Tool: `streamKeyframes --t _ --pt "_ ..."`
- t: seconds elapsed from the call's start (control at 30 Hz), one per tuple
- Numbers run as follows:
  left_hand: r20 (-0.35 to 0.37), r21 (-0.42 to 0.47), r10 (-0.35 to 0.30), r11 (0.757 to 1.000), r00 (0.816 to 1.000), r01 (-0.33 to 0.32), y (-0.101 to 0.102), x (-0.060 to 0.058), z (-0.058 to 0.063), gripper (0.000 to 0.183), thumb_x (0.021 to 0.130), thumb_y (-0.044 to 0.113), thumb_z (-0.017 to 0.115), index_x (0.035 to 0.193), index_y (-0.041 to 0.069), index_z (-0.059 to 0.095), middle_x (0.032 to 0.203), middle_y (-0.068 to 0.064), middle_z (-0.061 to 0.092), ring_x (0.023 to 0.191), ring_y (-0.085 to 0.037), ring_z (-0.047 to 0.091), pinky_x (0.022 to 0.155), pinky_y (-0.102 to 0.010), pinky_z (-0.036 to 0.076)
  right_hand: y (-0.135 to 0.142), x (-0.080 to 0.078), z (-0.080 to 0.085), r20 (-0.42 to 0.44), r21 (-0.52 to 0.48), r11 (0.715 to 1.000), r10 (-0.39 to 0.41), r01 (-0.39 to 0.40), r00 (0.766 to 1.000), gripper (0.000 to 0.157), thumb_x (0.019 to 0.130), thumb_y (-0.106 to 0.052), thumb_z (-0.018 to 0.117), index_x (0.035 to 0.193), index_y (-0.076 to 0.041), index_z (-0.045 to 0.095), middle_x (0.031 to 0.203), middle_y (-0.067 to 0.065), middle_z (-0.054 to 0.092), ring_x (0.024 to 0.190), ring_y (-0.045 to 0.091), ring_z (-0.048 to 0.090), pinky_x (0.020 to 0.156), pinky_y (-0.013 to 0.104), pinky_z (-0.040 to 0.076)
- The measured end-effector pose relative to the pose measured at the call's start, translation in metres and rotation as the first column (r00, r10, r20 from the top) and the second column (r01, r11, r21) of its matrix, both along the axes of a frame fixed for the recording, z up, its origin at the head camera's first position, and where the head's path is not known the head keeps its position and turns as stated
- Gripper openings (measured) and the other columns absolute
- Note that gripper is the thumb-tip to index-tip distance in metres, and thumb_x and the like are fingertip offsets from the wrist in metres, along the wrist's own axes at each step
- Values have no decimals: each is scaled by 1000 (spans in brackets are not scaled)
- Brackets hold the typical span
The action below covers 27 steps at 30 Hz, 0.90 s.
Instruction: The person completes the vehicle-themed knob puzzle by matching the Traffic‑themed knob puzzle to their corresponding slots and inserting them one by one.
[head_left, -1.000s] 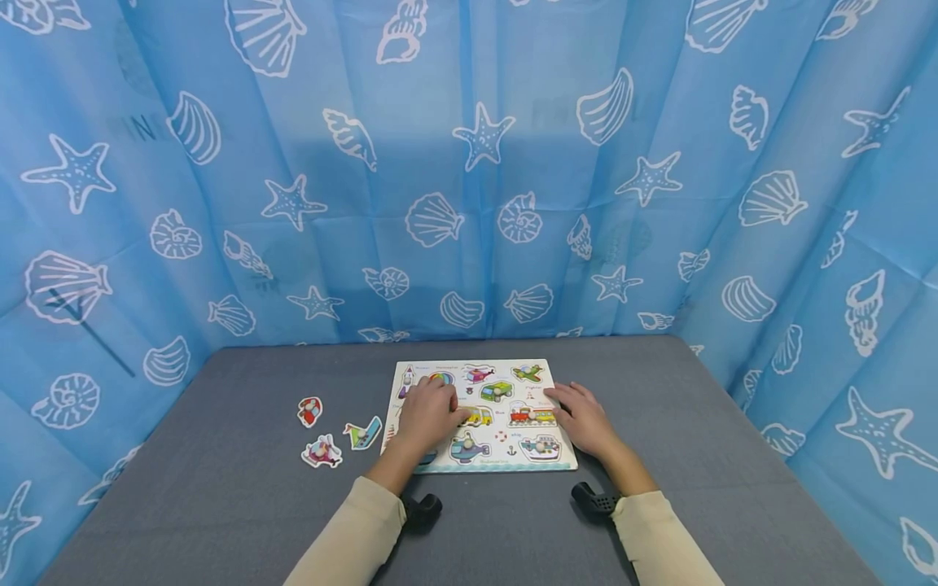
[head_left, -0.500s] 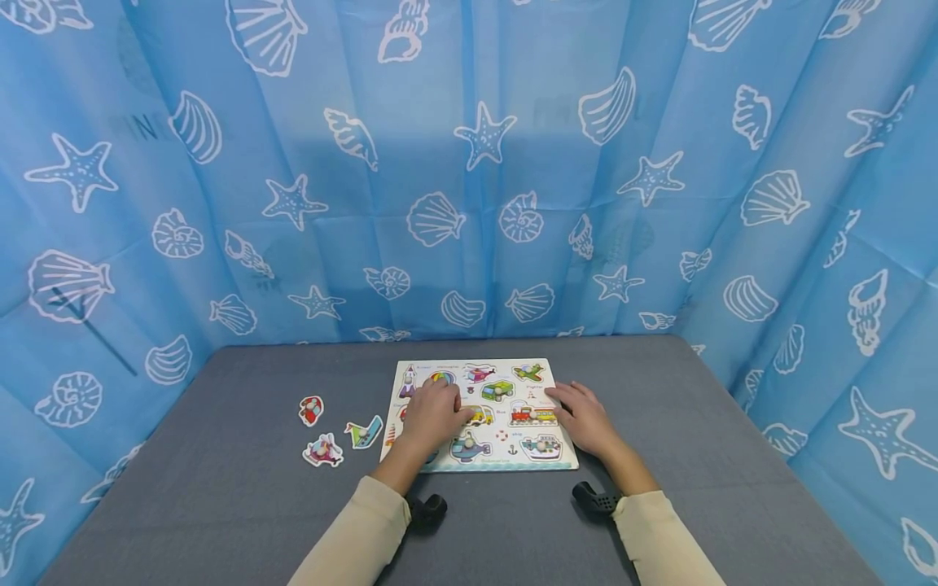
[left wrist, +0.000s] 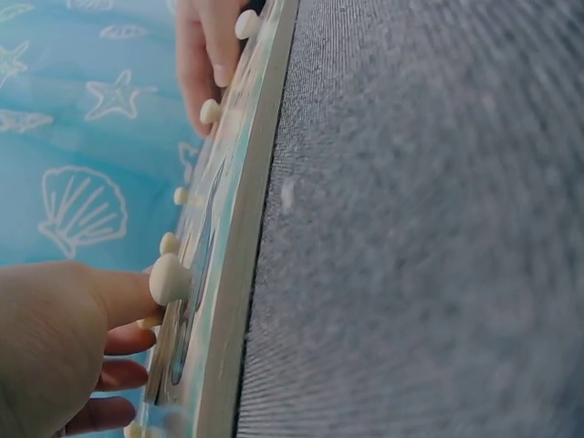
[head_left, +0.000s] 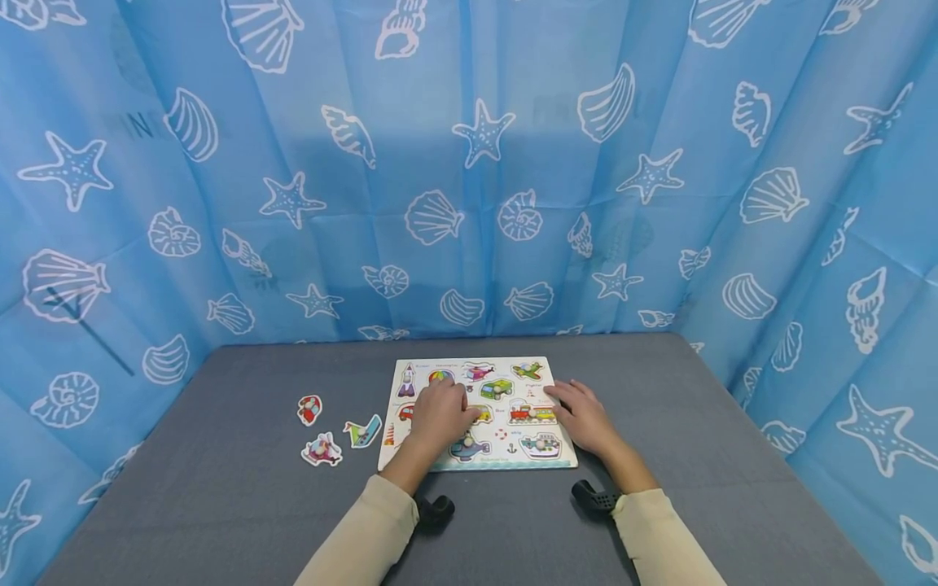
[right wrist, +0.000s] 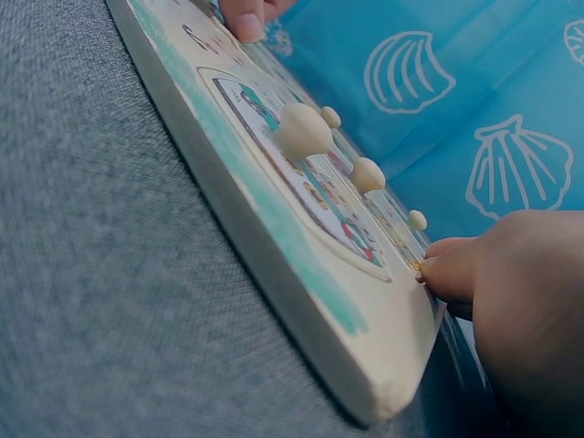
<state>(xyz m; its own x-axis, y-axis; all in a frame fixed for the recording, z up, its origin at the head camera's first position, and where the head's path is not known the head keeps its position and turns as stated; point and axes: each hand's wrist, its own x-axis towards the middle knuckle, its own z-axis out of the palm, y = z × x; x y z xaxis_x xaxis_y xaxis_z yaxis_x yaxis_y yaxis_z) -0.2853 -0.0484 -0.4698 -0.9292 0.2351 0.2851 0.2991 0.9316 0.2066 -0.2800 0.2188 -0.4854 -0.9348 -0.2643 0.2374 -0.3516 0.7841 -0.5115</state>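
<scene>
White and flat on the gray table (head_left: 220, 505), the picture board (head_left: 520, 391) needs a steady right hand (head_left: 584, 417), thumb and fingers apart at its right edge, while the left hand (head_left: 440, 413), maybe pinching a knob (left wrist: 169, 278) (I can't tell), should press gently.

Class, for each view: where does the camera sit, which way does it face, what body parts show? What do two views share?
Head: worn on the head, facing forward and down at the knob puzzle board; left hand, right hand, sleeves.
Left wrist: worn there, facing low along the board's near edge; left hand close, right hand beyond.
Right wrist: worn there, facing back along it; right hand close, left fingers beyond.
Wrist views share: shell-print curtain.
</scene>
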Motion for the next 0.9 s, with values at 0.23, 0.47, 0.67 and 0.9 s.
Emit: streamKeyframes --t 0.23,0.47,0.67,0.9 --pt "28 28 -1 1000 1000 0 1 1 -2 37 80 41 76 62 19 53 66 5 43 66 -14 43 60 -33 37 1 0 2 1 11 1000 -4 4 1000 37 97 -8 55 133 -1 57 142 25 45 136 48 28 104 66 22" --pt "42 123 -81 990 996 75 -9 1 -4 21 79 34 78 74 18 66 72 7 49 74 -14 49 69 -34 42 1 0 1 -2 5 1000 -10 10 1000 37 97 -9 55 133 -1 57 142 25 46 135 48 29 103 66 23" --pt "52 153 -154 978 987 145 -26 1 -4 17 82 33 75 88 18 71 81 7 57 79 -13 52 71 -35 45 1 -1 -2 -15 12 1000 0 0 1000 37 96 -9 56 132 0 57 141 25 47 135 49 30 104 65 23" --pt "54 219 -170 963 984 155 -52 3 1 11 86 26 74 94 18 72 88 6 62 86 -15 56 77 -38 47 0 -3 -3 -1 10 1000 -5 5 1000 38 96 -9 55 133 -1 56 142 23 46 136 47 28 105 65 22"
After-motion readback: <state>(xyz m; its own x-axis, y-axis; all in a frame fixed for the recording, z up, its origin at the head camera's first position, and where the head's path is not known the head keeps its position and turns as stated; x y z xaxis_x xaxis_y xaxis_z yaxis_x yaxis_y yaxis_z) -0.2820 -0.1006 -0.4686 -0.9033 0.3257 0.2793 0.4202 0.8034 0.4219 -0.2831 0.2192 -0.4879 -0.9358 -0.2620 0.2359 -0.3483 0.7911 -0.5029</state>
